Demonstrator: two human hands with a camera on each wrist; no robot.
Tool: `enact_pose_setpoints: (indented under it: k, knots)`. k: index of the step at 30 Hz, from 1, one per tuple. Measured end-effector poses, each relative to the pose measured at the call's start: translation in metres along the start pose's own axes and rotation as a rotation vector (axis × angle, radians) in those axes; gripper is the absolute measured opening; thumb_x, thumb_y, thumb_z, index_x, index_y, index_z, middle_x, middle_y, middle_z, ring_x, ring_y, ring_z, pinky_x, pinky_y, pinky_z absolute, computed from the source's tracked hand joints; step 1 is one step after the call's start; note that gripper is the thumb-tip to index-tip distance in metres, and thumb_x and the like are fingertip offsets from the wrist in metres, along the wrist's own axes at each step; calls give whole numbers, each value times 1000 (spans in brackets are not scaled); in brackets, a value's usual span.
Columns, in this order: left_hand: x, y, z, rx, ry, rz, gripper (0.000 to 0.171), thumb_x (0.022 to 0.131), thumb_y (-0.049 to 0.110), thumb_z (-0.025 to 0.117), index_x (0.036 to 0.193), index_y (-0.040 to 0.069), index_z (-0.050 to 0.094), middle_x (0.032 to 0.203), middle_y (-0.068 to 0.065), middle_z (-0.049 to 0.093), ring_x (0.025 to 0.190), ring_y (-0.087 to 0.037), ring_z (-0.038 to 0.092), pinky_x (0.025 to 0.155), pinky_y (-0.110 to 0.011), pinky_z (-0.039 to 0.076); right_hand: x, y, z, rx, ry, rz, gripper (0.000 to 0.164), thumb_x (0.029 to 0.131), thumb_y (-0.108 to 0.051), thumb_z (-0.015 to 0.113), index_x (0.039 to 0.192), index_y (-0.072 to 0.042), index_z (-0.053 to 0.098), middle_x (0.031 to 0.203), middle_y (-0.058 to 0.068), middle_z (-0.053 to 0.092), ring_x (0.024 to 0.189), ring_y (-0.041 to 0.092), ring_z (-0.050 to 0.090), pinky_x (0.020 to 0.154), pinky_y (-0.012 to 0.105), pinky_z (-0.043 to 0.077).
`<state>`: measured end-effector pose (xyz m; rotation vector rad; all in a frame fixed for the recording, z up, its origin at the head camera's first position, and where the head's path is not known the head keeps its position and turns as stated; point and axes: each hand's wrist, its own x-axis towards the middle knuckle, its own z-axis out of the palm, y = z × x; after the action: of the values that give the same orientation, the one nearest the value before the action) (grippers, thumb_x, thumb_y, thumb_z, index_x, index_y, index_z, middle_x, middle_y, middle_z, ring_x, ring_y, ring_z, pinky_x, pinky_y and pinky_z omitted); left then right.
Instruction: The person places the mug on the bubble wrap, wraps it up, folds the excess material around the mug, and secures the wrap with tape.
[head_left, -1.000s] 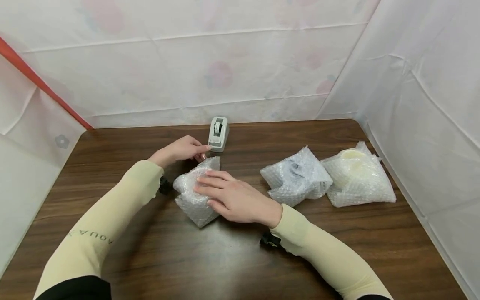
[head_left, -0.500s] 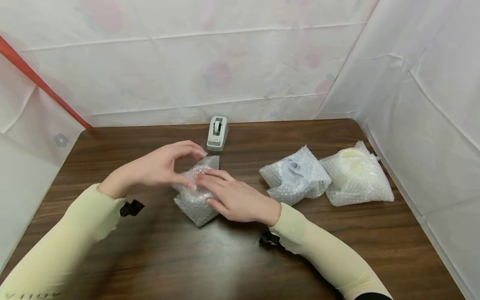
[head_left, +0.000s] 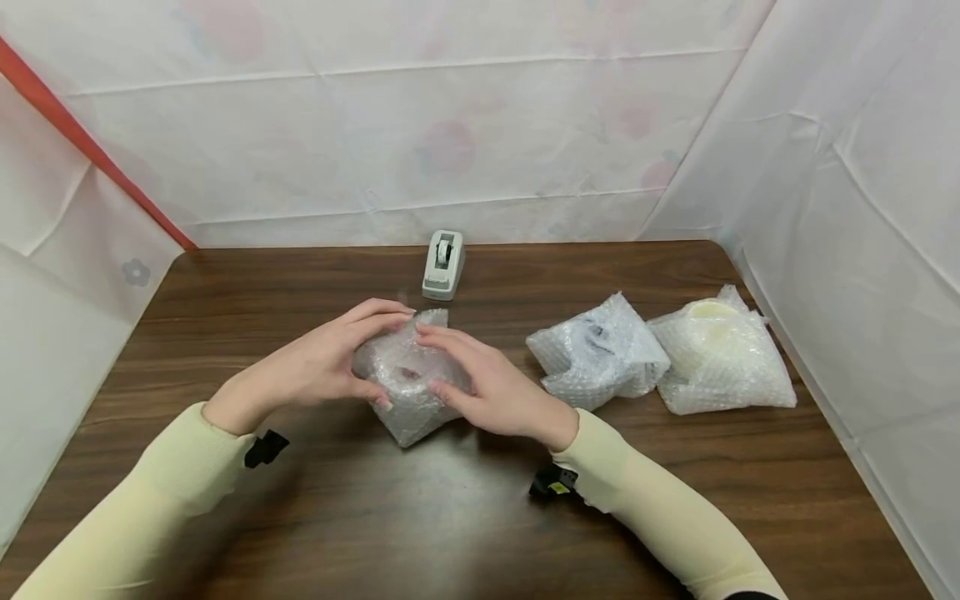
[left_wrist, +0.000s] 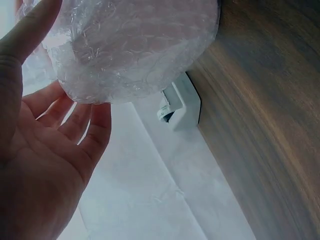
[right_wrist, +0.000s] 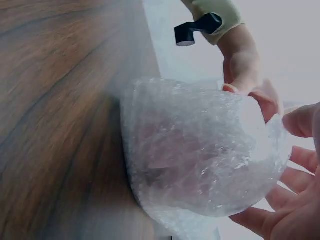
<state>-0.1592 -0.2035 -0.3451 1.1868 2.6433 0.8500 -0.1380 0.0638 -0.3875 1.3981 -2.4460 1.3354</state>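
A bubble-wrapped bundle point(head_left: 408, 417) with something pinkish inside stands on the table, held between both hands. My left hand point(head_left: 311, 367) grips its left side, fingers along the far edge and thumb at the near side. From the right, my right hand point(head_left: 506, 387) grips it, with thumb and fingers spread round the wrap. Up close in the left wrist view, the wrapped bundle point(left_wrist: 135, 50) is rounded, and the left fingers point(left_wrist: 95, 132) touch its edge. In the right wrist view, crinkled clear wrap point(right_wrist: 200, 145) covers the item, and its base meets the tabletop.
A pale tape dispenser point(head_left: 443, 267) stands behind the bundle, near the table's back edge. To the right lie two more bubble-wrapped packages, one with a dark mark point(head_left: 600, 350) and one with a cream-coloured item point(head_left: 720, 358). White curtains point(head_left: 525, 125) enclose the back and sides.
My left hand has come back from beside the tape dispenser to the bundle's left side. The right hand has shifted from lying on top of the bundle to gripping its right side.
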Motion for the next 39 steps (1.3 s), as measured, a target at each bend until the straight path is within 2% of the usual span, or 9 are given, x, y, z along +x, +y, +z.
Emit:
enact_pose_setpoints:
  k: [3,7,11,18,22,26,29,33,39]
  knots:
    - [1,0,0,-1,21,15,93,64,34,95,141,5,50,148,-1,41,134,-18,41,107,-28,34,-1,2,1,-33,-39,-37,47,101,-18,59,144,-4,49,151,6,45,143,15,33,116,31,25]
    - [1,1,2,15,52,42,93,62,29,96,141,5,51,147,2,43,133,-17,43,106,-24,35,0,1,4,-177,-152,-75,44,102,-20,56,143,-6,52,152,5,45,148,19,24,118,28,18]
    - [-2,2,3,19,74,101,84,62,21,97,134,7,57,144,3,49,129,-16,48,104,-19,36,2,-4,3,-303,-243,-45,46,103,-25,54,147,-10,49,153,2,43,149,16,18,117,26,19]
    - [-2,3,2,37,45,208,81,65,22,95,135,10,58,140,1,53,122,-15,55,104,-22,38,6,-7,2,-317,-277,-20,45,104,-29,52,146,-12,50,150,-2,48,148,16,20,116,28,24]
    - [0,5,1,72,15,201,75,67,22,93,133,14,60,136,5,56,109,-10,60,95,-30,46,7,-2,0,-171,-173,-28,39,101,-23,59,137,-10,59,143,-1,55,143,13,31,115,27,26]
    - [1,7,-1,109,7,204,67,68,23,93,128,14,63,130,6,59,100,-6,62,87,-36,48,12,-1,-2,23,77,53,23,98,-13,63,119,-7,66,121,3,67,120,11,57,103,27,43]
    - [1,7,-1,129,13,219,67,67,24,93,126,13,65,128,7,60,102,-7,62,86,-37,48,19,-3,-3,170,246,151,20,98,-8,61,117,-4,62,112,7,67,106,14,63,91,26,52]
    - [2,7,-1,135,14,234,63,67,26,92,123,17,65,124,11,61,107,-7,58,86,-33,45,28,-4,-6,353,278,239,25,96,-6,65,121,-3,62,115,9,65,103,20,64,87,31,54]
    - [-1,6,2,148,33,235,63,67,28,92,122,15,63,119,10,64,102,-10,60,86,-37,45,30,-6,-8,452,303,280,12,91,-3,72,102,0,68,97,7,70,87,18,67,78,32,56]
